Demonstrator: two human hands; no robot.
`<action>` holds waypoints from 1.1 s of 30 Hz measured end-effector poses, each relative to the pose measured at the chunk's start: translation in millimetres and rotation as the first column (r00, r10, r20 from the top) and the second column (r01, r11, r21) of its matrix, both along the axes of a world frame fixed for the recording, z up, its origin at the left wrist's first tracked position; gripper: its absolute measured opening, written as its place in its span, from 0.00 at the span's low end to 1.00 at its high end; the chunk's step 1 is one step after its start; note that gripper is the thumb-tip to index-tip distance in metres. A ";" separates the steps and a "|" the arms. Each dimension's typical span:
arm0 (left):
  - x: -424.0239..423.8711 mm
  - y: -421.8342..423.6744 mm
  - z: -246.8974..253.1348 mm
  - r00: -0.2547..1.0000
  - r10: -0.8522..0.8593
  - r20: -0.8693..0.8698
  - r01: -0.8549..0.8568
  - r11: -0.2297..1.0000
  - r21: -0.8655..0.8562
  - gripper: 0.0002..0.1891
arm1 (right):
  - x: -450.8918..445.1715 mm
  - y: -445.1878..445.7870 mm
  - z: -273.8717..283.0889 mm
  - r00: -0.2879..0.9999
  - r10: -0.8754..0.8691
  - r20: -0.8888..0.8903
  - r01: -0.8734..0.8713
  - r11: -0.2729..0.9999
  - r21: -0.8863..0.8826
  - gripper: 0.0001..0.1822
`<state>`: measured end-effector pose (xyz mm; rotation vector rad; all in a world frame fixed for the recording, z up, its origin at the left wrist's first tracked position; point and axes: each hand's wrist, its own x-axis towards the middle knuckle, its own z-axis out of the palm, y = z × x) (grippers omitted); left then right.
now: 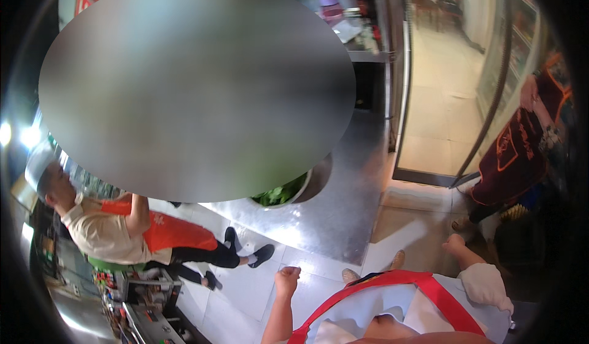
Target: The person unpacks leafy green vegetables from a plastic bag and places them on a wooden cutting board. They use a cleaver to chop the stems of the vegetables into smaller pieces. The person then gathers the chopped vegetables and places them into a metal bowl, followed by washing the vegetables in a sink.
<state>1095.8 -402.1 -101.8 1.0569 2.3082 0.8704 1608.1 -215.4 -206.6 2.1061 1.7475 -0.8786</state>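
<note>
My left hand [288, 280] hangs over the tiled floor beside a steel worktop, with curled fingers and nothing seen in it. My right hand [453, 242] is raised on the other side of my body, its fingers bent; nothing shows in it. Ahead of me is the stainless steel worktop [317, 226]. On it stands a round metal container [317, 178] holding leafy greens [280, 195]. A large blurred oval hides much of the worktop and part of the container. I wear a light top and a red apron [331, 300].
A co-worker [101, 233] in an orange apron stands at the left. Another person [511, 155] in a dark apron is at the right, near a glass door [490, 86]. A metal shelf unit [152, 284] with bottles stands at the lower left.
</note>
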 end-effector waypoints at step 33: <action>-90.6 -125.8 -26.1 0.636 0.613 0.469 -0.601 0.774 -0.197 0.14 | -464.7 138.5 104.1 0.615 -0.165 -0.771 -0.527 0.641 -0.558 0.23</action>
